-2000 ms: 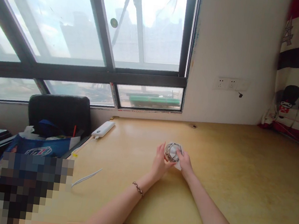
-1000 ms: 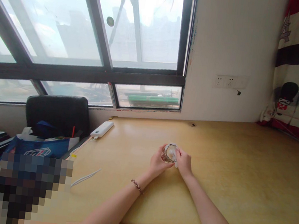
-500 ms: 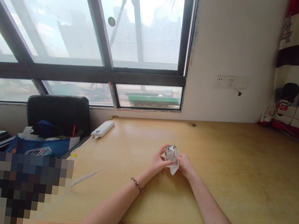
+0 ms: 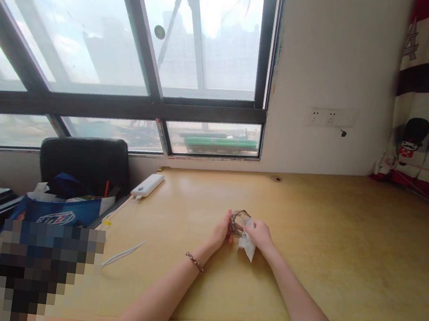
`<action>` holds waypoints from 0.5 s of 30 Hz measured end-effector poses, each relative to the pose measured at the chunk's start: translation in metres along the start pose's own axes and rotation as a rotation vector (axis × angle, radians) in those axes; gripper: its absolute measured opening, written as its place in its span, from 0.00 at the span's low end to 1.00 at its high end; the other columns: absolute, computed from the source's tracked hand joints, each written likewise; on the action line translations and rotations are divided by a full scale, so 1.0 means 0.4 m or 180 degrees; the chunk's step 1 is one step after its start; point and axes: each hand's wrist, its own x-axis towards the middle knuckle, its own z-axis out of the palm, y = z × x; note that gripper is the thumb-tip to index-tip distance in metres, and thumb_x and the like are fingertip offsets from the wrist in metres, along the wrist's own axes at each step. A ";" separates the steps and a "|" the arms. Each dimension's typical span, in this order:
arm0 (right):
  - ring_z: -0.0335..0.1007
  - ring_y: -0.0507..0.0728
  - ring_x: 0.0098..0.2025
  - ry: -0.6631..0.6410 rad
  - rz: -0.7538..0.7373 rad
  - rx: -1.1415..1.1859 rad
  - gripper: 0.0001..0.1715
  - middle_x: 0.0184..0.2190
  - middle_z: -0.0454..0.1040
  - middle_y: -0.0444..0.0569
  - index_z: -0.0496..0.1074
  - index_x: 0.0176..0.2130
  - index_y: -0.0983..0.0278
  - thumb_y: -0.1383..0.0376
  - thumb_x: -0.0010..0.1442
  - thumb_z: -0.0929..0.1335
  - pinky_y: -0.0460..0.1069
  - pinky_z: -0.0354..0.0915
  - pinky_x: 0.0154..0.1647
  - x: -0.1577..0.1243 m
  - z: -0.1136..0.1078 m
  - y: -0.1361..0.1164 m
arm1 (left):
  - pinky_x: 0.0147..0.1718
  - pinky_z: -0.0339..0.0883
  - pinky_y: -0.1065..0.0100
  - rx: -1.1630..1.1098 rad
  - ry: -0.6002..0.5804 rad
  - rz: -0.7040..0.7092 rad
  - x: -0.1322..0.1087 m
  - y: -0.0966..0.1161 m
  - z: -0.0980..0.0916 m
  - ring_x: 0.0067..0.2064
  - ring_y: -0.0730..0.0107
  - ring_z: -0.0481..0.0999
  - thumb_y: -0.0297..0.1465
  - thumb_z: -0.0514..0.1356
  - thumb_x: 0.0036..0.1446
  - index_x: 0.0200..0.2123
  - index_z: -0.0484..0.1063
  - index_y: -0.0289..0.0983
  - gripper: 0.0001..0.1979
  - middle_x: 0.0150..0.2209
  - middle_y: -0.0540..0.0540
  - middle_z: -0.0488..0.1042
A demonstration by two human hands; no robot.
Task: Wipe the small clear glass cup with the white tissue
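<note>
My left hand (image 4: 222, 230) is closed around the left side of a small see-through glass vessel (image 4: 237, 224) with dark, wavy-looking edges. Its round opening faces toward me and to the right; whether it is a cup or an ashtray I cannot make out. In my right hand (image 4: 260, 235) a white tissue (image 4: 247, 247) is pinched, one part pressed against the vessel's rim and inside, and a loose corner hanging down. Both hands are just above the middle of the wooden table (image 4: 327, 257). My fingers hide part of the glass.
A white power bank (image 4: 148, 185) with a cable lies at the table's left edge, and a white cable end (image 4: 123, 254) lies nearer me. Left of the table are a blue bag (image 4: 61, 212) and a black chair (image 4: 86, 158). Sockets (image 4: 322, 116) are on the wall behind.
The glass vessel has been turned, so its opening now shows. My right hand with the tissue has shifted slightly, and more of the tissue hangs down. My left fingers have moved around the glass's side.
</note>
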 end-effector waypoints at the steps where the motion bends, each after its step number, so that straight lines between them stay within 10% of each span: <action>1: 0.61 0.51 0.20 0.0004 0.0009 -0.0076 0.09 0.16 0.70 0.47 0.70 0.18 0.66 0.65 0.43 0.64 0.44 0.50 0.20 0.002 0.002 0.005 | 0.09 0.49 0.76 0.0106 -0.0025 0.0031 -0.001 0.001 0.001 0.11 0.79 0.60 0.55 0.41 0.48 0.37 0.69 0.31 0.34 0.22 0.43 0.73; 9: 0.62 0.53 0.21 0.0835 -0.0204 0.0131 0.16 0.18 0.71 0.51 0.69 0.18 0.62 0.61 0.50 0.60 0.46 0.52 0.24 0.006 -0.007 0.022 | 0.14 0.59 0.76 0.0224 -0.0406 0.0369 -0.008 0.011 0.035 0.15 0.82 0.64 0.42 0.64 0.37 0.44 0.57 0.35 0.32 0.37 0.42 0.72; 15: 0.65 0.54 0.21 0.0316 0.0120 0.0378 0.14 0.19 0.72 0.50 0.71 0.20 0.65 0.60 0.49 0.62 0.45 0.54 0.21 0.009 0.009 0.025 | 0.17 0.61 0.75 0.0078 -0.0306 0.0455 -0.009 0.017 0.032 0.19 0.79 0.67 0.37 0.64 0.38 0.44 0.59 0.33 0.29 0.32 0.44 0.73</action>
